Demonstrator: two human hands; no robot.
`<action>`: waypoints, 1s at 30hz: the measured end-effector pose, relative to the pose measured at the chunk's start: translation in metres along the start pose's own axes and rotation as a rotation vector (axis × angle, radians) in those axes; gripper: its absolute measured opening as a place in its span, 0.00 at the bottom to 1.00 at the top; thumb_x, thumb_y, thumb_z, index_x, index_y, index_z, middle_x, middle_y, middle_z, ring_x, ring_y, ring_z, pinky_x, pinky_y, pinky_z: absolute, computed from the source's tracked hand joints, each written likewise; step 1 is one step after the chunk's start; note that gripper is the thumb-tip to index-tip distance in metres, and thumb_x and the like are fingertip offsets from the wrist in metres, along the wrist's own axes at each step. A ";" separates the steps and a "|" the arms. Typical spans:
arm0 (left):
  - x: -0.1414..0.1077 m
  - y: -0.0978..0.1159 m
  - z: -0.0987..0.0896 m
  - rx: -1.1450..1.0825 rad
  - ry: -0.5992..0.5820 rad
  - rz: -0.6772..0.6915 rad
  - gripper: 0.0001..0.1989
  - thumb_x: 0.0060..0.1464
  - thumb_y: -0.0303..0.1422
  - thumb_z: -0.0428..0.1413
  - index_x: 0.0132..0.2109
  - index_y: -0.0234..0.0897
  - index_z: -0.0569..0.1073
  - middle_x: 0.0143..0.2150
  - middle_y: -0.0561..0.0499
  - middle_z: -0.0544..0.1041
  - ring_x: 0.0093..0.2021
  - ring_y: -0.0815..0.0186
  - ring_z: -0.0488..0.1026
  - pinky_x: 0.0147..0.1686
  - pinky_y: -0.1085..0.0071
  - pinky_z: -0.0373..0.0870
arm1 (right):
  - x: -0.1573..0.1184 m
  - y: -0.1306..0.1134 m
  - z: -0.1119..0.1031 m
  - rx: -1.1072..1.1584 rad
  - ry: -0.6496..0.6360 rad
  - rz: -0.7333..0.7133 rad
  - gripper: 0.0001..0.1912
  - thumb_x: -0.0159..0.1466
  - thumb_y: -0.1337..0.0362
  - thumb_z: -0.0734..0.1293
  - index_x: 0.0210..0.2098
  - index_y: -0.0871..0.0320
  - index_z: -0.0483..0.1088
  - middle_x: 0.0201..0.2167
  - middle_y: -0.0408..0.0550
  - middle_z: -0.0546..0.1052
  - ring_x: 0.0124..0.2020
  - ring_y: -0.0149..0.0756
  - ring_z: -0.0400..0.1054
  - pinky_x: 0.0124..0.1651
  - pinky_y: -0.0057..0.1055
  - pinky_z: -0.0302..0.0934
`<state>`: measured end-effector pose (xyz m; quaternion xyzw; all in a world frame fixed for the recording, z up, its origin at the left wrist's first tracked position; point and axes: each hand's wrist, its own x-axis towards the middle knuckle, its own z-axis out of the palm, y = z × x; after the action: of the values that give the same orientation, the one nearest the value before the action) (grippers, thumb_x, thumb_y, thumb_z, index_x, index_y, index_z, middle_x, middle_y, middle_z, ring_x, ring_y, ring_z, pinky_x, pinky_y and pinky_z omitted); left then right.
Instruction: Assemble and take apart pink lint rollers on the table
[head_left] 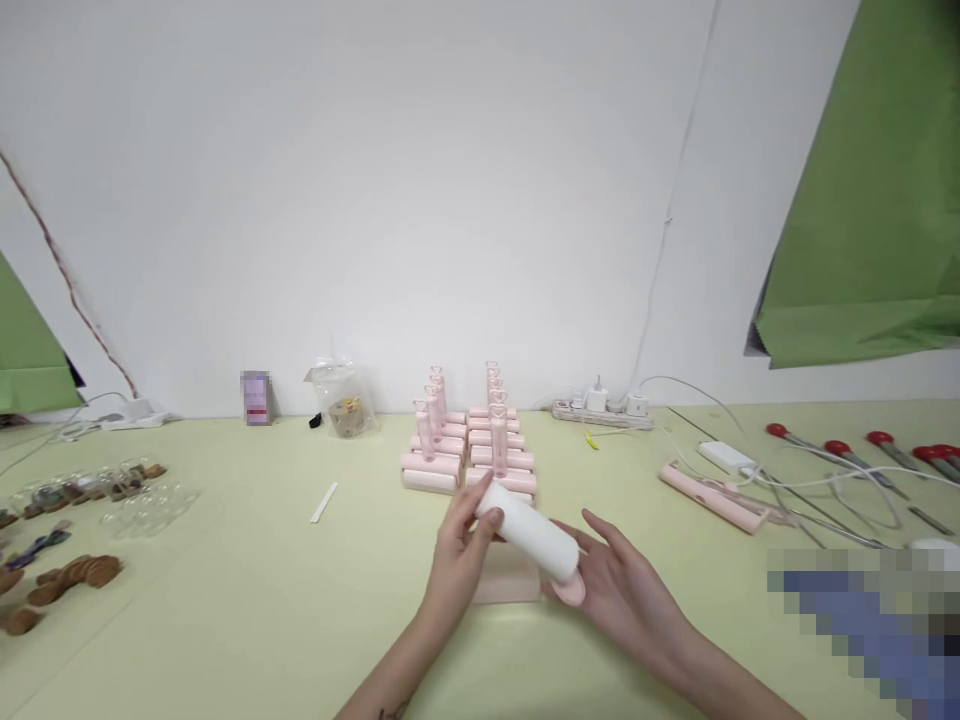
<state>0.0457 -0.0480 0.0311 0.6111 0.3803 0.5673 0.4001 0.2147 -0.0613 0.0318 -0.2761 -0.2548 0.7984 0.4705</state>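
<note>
Both my hands hold one white roller [531, 534] with a pink end, low over the pale green table [247, 610]. My left hand [463, 556] grips its far end with thumb and fingers. My right hand [611, 588] supports the pink near end from below, fingers spread. A pale pink flat piece [508, 588] lies on the table under the roller. Just beyond stand two rows of pink rollers [471, 452] with clear upright handles.
A long pink handle [716, 497] lies to the right, near white cables, a power strip [601, 411] and red-headed tools [862, 452]. A clear bag [343, 400] and small purple box [256, 397] stand by the wall. Brown pieces and clear trays sit far left. A white stick [324, 502] lies left of centre.
</note>
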 end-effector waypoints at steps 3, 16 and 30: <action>-0.002 -0.005 0.000 0.038 0.033 0.078 0.20 0.54 0.38 0.48 0.55 0.47 0.61 0.47 0.49 0.62 0.47 0.62 0.63 0.36 0.71 0.72 | 0.005 -0.007 -0.005 0.032 0.150 -0.090 0.13 0.60 0.60 0.59 0.42 0.59 0.62 0.35 0.48 0.74 0.40 0.38 0.67 0.39 0.30 0.62; -0.020 -0.021 0.007 0.594 -0.139 0.745 0.27 0.55 0.29 0.49 0.60 0.44 0.50 0.48 0.42 0.59 0.47 0.62 0.63 0.35 0.72 0.70 | 0.004 0.003 -0.010 -0.139 0.021 -0.119 0.25 0.60 0.52 0.56 0.54 0.54 0.54 0.54 0.46 0.65 0.55 0.37 0.55 0.58 0.36 0.45; -0.028 -0.018 0.022 0.200 -0.278 0.476 0.36 0.46 0.30 0.58 0.56 0.48 0.45 0.54 0.44 0.58 0.54 0.59 0.58 0.50 0.55 0.58 | 0.001 0.004 -0.020 -1.003 0.052 -0.605 0.49 0.46 0.51 0.68 0.59 0.48 0.38 0.56 0.56 0.54 0.55 0.49 0.52 0.51 0.45 0.53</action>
<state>0.0660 -0.0681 0.0032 0.7914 0.2217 0.5156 0.2422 0.2255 -0.0592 0.0147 -0.3995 -0.6573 0.4035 0.4956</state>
